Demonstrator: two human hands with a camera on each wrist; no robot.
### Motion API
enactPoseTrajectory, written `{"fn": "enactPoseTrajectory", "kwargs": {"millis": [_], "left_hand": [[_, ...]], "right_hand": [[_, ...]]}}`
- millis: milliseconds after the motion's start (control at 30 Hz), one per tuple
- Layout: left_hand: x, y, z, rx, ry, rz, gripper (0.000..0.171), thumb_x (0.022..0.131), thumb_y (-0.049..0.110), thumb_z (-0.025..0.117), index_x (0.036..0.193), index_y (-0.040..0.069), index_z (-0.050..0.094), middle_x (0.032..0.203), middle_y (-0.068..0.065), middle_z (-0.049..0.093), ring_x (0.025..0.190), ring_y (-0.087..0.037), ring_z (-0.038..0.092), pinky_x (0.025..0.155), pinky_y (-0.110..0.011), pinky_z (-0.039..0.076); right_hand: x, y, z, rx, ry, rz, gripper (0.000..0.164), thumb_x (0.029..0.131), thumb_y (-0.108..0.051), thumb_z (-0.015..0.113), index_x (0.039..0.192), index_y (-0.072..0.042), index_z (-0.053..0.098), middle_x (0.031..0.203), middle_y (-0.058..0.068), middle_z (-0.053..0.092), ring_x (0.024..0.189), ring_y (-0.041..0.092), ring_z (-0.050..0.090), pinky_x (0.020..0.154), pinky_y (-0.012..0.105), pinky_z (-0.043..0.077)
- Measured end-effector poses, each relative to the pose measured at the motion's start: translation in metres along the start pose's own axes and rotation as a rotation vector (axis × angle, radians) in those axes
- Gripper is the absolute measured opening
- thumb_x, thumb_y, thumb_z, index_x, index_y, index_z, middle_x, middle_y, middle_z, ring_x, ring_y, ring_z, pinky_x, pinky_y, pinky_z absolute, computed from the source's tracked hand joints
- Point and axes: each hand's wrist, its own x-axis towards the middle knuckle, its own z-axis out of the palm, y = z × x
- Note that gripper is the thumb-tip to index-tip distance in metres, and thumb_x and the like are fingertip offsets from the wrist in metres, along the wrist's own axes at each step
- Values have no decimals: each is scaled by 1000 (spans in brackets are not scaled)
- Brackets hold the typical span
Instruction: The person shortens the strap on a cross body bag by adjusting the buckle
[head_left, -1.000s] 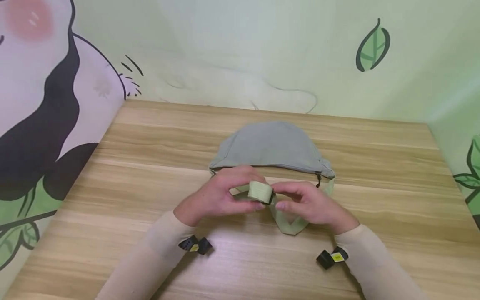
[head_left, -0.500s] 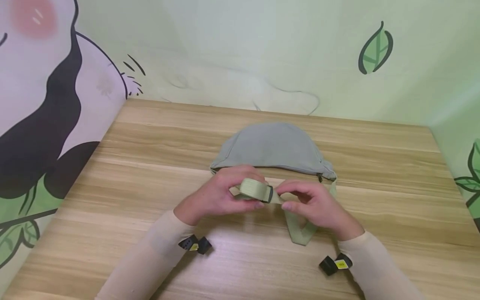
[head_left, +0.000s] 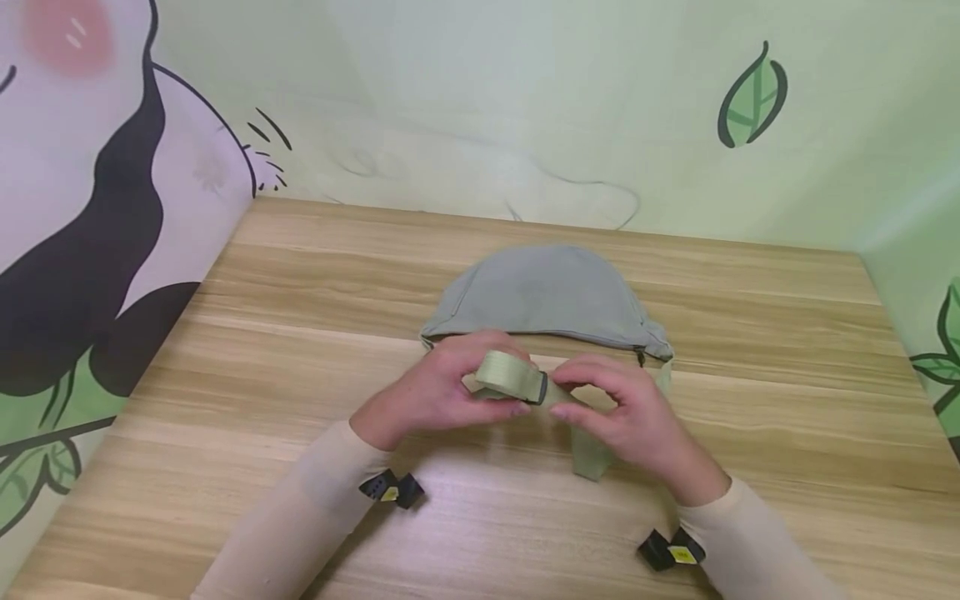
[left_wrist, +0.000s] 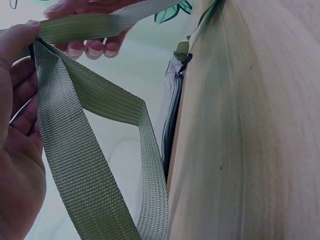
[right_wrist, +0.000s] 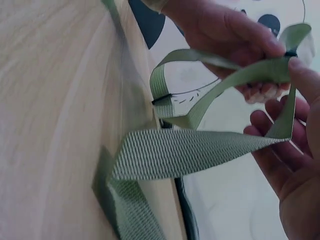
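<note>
A grey waist bag (head_left: 547, 292) lies on the table, its zip edge facing me. Its pale green webbing strap (head_left: 510, 373) is raised in front of it and passes through a black slider (head_left: 542, 388). My left hand (head_left: 438, 392) pinches the strap at the slider between thumb and fingers, with a strap loop standing up over it. Just right of the slider, my right hand (head_left: 630, 412) pinches the strap with thumb and fingertips. A folded length of strap (right_wrist: 170, 155) hangs below the right hand in the right wrist view.
The wooden table (head_left: 300, 275) meets a pale green wall (head_left: 450, 125) at the back and a panda-painted wall (head_left: 195, 167) on the left. A black zip pull (head_left: 641, 358) hangs at the bag's right end.
The strap loop by my left hand has grown longer and the slider has turned into fuller view. My right hand moved right, then its fingertips came back towards the slider.
</note>
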Motion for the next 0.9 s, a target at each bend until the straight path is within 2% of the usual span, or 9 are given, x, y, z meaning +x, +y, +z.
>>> {"fn": "enactPoseTrajectory", "kwargs": {"millis": [167, 267, 400, 500, 633, 700, 767, 900], "left_hand": [[-1, -1, 1, 28, -2, -16, 31, 77, 17, 80, 104, 10, 65, 102, 2, 64, 93, -7, 60, 84, -25, 51], [-2, -2, 2, 43, -2, -27, 33, 77, 19, 80, 104, 9, 64, 103, 2, 64, 94, -7, 60, 85, -25, 51], [-2, -3, 3, 38, -10, -46, 34, 77, 20, 80, 105, 9, 63, 102, 3, 64, 93, -6, 60, 85, -25, 51], [-1, -3, 3, 27, -14, -60, 34, 78, 21, 79, 105, 10, 62, 100, 3, 65, 92, -6, 60, 85, -25, 51], [-2, -3, 3, 6, -5, -73, 34, 77, 20, 80, 104, 10, 61, 98, 4, 65, 90, -6, 60, 83, -25, 52], [-2, -3, 3, -3, -3, -72, 33, 77, 18, 80, 104, 10, 62, 98, 3, 65, 89, -7, 60, 82, -25, 52], [-3, -2, 2, -6, -3, -70, 32, 77, 18, 79, 104, 10, 64, 100, 3, 65, 90, -7, 60, 83, -26, 52], [-3, -1, 2, -11, -1, -64, 30, 78, 16, 79, 103, 10, 65, 101, 3, 64, 91, -7, 60, 83, -26, 52]], "right_hand": [[2, -3, 3, -98, 55, -66, 40, 65, 4, 82, 102, -4, 70, 98, 9, 70, 88, 18, 66, 82, 23, 54], [4, -6, 5, -157, 77, -95, 31, 74, -14, 80, 101, -3, 70, 97, 9, 71, 87, 19, 67, 83, 22, 53], [7, -11, 6, -220, 98, -111, 35, 83, -34, 70, 102, -4, 71, 98, 8, 71, 89, 20, 67, 85, 21, 52], [7, -13, 5, -250, 109, -118, 37, 83, -34, 71, 103, -4, 71, 99, 8, 71, 90, 21, 68, 86, 20, 52], [5, -13, 4, -228, 89, -114, 37, 76, -23, 79, 107, -4, 69, 103, 8, 70, 93, 21, 67, 89, 22, 51], [2, -12, 1, -184, 62, -87, 40, 73, -13, 82, 109, -4, 68, 106, 9, 70, 96, 20, 66, 90, 23, 51], [-1, -9, -1, -129, 23, -33, 43, 74, -6, 80, 114, -4, 66, 110, 9, 69, 101, 20, 65, 92, 24, 50], [-8, 2, -10, 44, -82, 162, 39, 86, 3, 65, 124, -3, 59, 120, 10, 65, 112, 20, 61, 99, 27, 46]]}}
